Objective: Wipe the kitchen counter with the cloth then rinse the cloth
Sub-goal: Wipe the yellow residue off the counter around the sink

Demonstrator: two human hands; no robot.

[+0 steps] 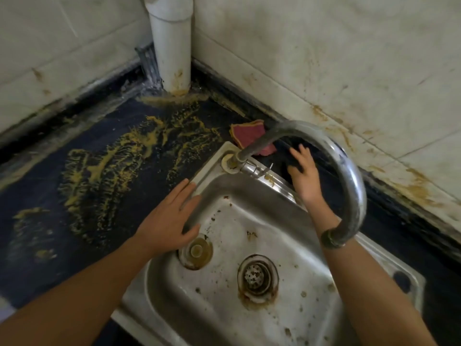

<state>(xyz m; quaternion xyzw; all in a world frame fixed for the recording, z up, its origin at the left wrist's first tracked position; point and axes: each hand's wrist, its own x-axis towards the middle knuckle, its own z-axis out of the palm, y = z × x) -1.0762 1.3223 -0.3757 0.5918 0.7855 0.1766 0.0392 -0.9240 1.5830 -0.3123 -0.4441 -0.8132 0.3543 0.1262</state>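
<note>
Just beyond the open right hand (303,171) lies the cloth (247,134).

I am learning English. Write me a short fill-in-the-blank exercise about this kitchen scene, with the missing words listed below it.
1. The right hand, fingers spread, reaches toward the pink ____ behind the faucet.
2. The smears on the dark counter are ____ in colour.
3. The left hand lies flat over a corner of the steel ____.

Missing words: cloth; yellow; sink.
</note>
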